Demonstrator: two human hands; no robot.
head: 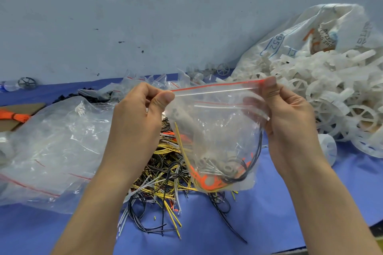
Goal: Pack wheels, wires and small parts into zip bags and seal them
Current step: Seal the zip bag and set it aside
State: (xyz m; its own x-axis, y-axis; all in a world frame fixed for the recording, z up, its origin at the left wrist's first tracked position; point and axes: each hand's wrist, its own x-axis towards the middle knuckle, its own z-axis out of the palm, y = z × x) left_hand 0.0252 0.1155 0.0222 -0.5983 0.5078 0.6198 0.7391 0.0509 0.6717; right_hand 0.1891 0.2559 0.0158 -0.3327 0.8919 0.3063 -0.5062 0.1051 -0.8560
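Observation:
I hold a clear zip bag (pixel 217 122) with a red strip along its mouth up in the middle of the view. My left hand (pixel 136 118) pinches the mouth's left end and my right hand (pixel 290 118) pinches its right end, so the zip line is stretched flat between them. At the bag's bottom lie pale wheels, an orange part, screws, and yellow and black wires. Below the bag a pile of loose yellow, black and white wires (pixel 163 184) lies on the blue table.
A large clear plastic bag (pixel 51 151) lies on the left. A heap of white plastic wheels (pixel 323 93) spills from a woven sack (pixel 300 33) at the right. Empty zip bags (pixel 145 83) sit behind my hands. An orange wire bundle (pixel 12 115) rests far left.

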